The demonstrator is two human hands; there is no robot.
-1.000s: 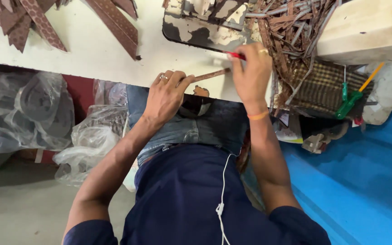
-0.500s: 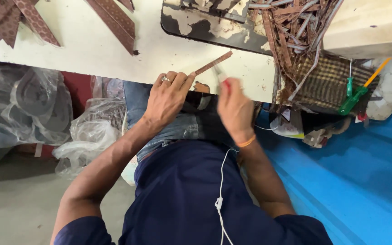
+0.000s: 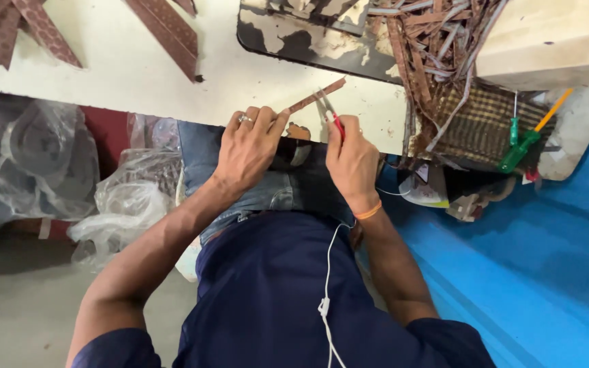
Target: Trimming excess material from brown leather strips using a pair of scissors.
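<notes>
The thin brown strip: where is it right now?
In the head view, the thin brown strip sits centre frame over the cream table's near edge, held by the left hand, the right hand beside it.

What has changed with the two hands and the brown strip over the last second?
The right hand pulled back from the table toward the body, then came up again, and now holds its red-handled snips against the brown strip. The left hand kept hold of the strip, which now points up and right. The strip pile and the dark board stayed put.
</notes>
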